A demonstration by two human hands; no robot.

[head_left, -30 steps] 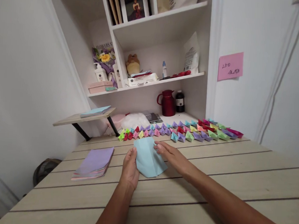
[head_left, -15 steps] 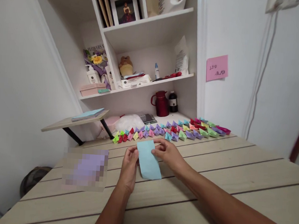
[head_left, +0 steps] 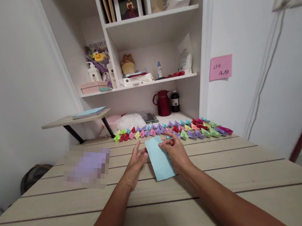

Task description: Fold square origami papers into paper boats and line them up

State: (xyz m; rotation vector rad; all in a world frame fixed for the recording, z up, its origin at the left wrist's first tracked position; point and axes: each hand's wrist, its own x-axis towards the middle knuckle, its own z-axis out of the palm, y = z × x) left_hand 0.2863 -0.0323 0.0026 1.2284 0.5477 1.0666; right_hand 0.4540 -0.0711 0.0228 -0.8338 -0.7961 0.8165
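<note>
A light blue sheet of paper (head_left: 161, 162), a tilted rectangle, is held just over the wooden table (head_left: 214, 169). My right hand (head_left: 175, 150) pinches its upper right edge, thumb on the front face and fingers behind. At the paper's left edge, my left hand (head_left: 136, 162) has its fingers apart, with the fingertips close to the sheet; whether they touch it I cannot make out. Beyond both hands, small folded paper boats (head_left: 191, 134) in many colours stand in rows along the table's back.
To the left, a small raised stand (head_left: 62, 122) carries a stack of coloured paper (head_left: 89, 112). A blurred purple patch (head_left: 90, 165) lies on the table below it. White shelves at the back hold a red jug (head_left: 163, 103) and a dark bottle (head_left: 175, 101).
The blue paper has shifted right and turned so its lower end points further right. My left hand's fingers have loosened from its edge, while my right hand keeps its pinch.
</note>
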